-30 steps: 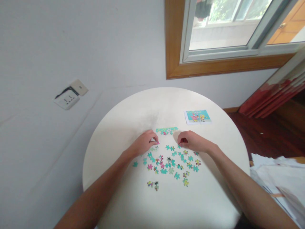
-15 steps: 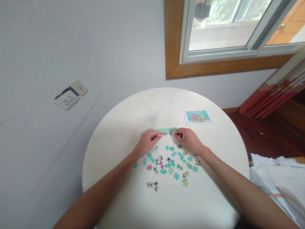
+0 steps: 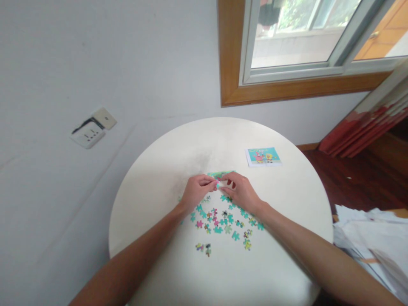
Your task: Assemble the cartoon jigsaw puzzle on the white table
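Note:
A pink and teal puzzle piece (image 3: 217, 185) is pinched between the fingertips of my left hand (image 3: 199, 189). Close beside it on the right, my right hand (image 3: 239, 190) has its thumb and forefinger apart, the tips near the same piece. Just beyond my fingers lies a joined strip of puzzle (image 3: 219, 174), partly covered by my right hand. Loose puzzle pieces (image 3: 218, 230), mostly teal with some pink and yellow, are scattered nearer me on the white round table (image 3: 178, 272).
A picture card (image 3: 264, 157) with two cartoon figures lies at the table's back right. The wall with a socket (image 3: 88, 134) stands to the left, a window (image 3: 293, 38) behind. Papers (image 3: 372, 238) are stacked at the right beyond the table edge.
My right hand has moved left from the strip's right end, over to my left hand. My left hand has stayed nearly in place, and the piece in its fingertips shows more clearly.

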`<state>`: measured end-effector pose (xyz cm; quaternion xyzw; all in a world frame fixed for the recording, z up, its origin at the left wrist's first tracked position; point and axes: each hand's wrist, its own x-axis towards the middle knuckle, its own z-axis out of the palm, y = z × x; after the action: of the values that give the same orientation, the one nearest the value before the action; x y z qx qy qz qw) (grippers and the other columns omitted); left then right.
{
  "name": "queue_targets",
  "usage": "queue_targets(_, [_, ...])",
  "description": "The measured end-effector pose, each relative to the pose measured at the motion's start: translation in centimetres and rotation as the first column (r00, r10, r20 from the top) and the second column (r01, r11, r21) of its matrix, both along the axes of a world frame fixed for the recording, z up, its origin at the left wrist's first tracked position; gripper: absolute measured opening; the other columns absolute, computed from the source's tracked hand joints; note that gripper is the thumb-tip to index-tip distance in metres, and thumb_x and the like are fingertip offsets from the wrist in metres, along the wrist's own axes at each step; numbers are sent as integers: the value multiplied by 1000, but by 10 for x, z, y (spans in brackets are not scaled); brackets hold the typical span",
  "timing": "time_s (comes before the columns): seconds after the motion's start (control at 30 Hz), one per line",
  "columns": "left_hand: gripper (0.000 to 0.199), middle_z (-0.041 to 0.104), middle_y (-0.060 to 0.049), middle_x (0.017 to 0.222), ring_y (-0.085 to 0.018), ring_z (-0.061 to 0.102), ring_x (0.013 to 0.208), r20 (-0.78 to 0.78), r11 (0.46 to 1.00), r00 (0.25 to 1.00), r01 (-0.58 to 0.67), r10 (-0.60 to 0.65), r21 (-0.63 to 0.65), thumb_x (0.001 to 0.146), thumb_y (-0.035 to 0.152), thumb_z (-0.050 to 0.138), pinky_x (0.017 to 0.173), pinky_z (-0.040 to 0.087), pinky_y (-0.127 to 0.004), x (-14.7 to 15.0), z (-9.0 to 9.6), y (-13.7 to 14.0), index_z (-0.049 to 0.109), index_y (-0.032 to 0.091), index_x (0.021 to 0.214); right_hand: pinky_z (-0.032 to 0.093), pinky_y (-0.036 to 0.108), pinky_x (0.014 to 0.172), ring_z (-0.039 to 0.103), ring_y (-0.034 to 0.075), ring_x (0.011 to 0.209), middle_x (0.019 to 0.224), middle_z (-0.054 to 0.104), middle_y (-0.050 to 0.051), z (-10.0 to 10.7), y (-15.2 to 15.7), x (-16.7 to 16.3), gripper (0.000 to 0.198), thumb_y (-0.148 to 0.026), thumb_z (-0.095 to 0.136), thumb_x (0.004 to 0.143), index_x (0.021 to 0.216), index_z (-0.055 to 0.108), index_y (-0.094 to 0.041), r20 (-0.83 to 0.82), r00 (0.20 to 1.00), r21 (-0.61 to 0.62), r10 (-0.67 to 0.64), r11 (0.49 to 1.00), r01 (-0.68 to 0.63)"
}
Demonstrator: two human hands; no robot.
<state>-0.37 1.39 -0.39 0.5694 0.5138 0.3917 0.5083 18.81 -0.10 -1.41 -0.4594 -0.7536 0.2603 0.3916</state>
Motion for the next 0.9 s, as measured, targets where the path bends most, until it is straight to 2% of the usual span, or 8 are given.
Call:
queue_targets(0.27, [27, 73, -5, 74, -15, 68, 68, 103, 996, 994, 44, -35, -82, 73, 37, 77, 69, 57, -27, 0, -2, -2, 71, 13, 84, 51, 34, 88, 62, 19, 96, 96, 69, 6, 8, 1, -1, 10, -15, 64, 86, 93, 67, -21, -87, 983, 168, 164, 975, -148])
queue_targets(0.33, [24, 73, -5, 76, -16, 68, 70, 62, 996, 995, 82, -80, -29, 77, 36, 74, 69, 57, -27, -3, -1, 0, 71, 13, 85, 51, 34, 87, 62, 18, 96, 96, 69, 5, 9, 2, 1, 11, -14, 65, 85, 93, 66, -22, -94, 979, 179, 182, 970, -163])
queue_targets(0.4, [21, 73, -6, 83, -17, 68, 74, -48, 985, 993, 116, -110, 125, 80, 33, 71, 72, 56, -28, -6, 2, 2, 71, 14, 89, 51, 34, 86, 63, 18, 94, 95, 69, 5, 8, 3, 3, 12, -14, 65, 84, 93, 65, -22, -94, 980, 180, 178, 971, -159])
queue_targets(0.43, [19, 73, -6, 88, -17, 68, 77, -127, 963, 986, 138, -110, 232, 81, 31, 71, 75, 56, -29, -7, 4, 3, 71, 15, 92, 51, 34, 85, 63, 18, 93, 95, 69, 5, 8, 3, 4, 12, -14, 65, 84, 93, 65, -22, -89, 982, 176, 169, 973, -151])
queue_targets(0.5, [18, 72, -7, 96, -17, 67, 84, -286, 877, 954, 214, -93, 430, 80, 26, 71, 79, 55, -30, -10, 8, 4, 71, 17, 96, 50, 33, 82, 63, 17, 89, 92, 68, 4, 7, 5, 5, 10, -15, 64, 84, 92, 64, -22, -76, 986, 163, 151, 977, -137])
queue_targets(0.6, [11, 72, -6, 96, -18, 66, 90, -416, 758, 904, 339, -98, 557, 82, 20, 68, 85, 53, -31, -11, 9, 3, 70, 20, 94, 50, 32, 79, 62, 17, 86, 89, 68, 4, 4, 6, 5, 8, -16, 65, 83, 89, 63, -21, -62, 989, 143, 134, 982, -124])
queue_targets(0.7, [11, 72, -4, 92, -17, 66, 89, -440, 718, 892, 374, -104, 587, 83, 14, 67, 85, 52, -31, -11, 5, 2, 69, 20, 92, 49, 32, 79, 62, 17, 85, 89, 68, 4, 2, 5, 4, 9, -17, 67, 82, 89, 62, -21, -50, 989, 127, 141, 983, -134])
queue_targets(0.9, [15, 72, -3, 92, -17, 64, 90, -499, 689, 863, 406, -74, 601, 81, 11, 67, 86, 50, -33, -15, -1, 9, 70, 21, 92, 48, 31, 78, 61, 18, 84, 89, 67, 4, 2, 8, 6, 9, -21, 67, 85, 93, 64, -20, 6, 994, 87, 110, 990, -111])
